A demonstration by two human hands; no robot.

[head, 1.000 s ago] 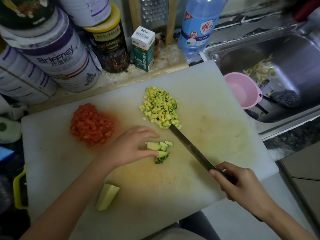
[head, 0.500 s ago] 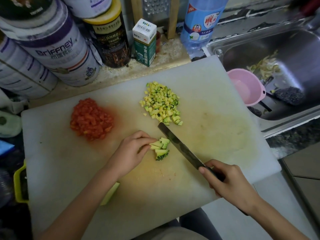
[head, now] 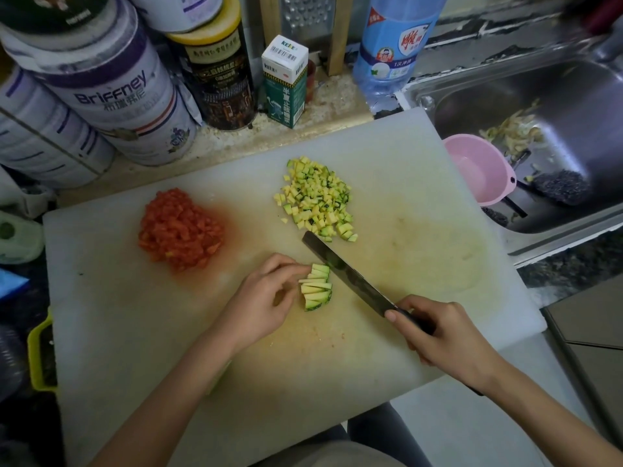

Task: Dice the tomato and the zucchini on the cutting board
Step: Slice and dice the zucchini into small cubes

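Kitchen desk (head: pixel 236 143) is carrying a white cutting board (head: pixel 101 298), with tins (head: pixel 111 92) stacking up behind it. A steel sink (head: pixel 573 106) is sitting to the right, holding a pink bowl (head: pixel 472 170). On the board's left-centre the diced tomato (head: pixel 180 227) is lying in a red pile. The diced zucchini (head: pixel 318 200) is lying in its own pile further back, well apart. Near the board's middle a bundle of zucchini strips (head: pixel 317 288) is waiting for cross-cuts. Tomato is looking done; zucchini is probably getting close.

Risks:
- Left fingertips are sitting right on the strips, near the blade, so a cut drifting left could be nicking them.
- Strips are lying loose side by side and could be fanning out under pressure, giving uneven dice.
- Board is looking wet and stained, so pieces could be sliding.
- Blade tip is sitting just beside the diced zucchini, so a wide stroke could be scattering that pile.

Pose:
- Left hand (head: pixel 263 301) is reaching in from lower left, palm down and fingers curled, its grip pinching the strips from their left side.
- Right hand (head: pixel 441 335) is coming in from lower right, its grip clamped round the handle of the knife (head: pixel 347 278), forefinger stretching toward the blade.
- Blade is angling up-left along the strips' right side, touching or just beside them. Cannot tell whether the edge is resting on the board.
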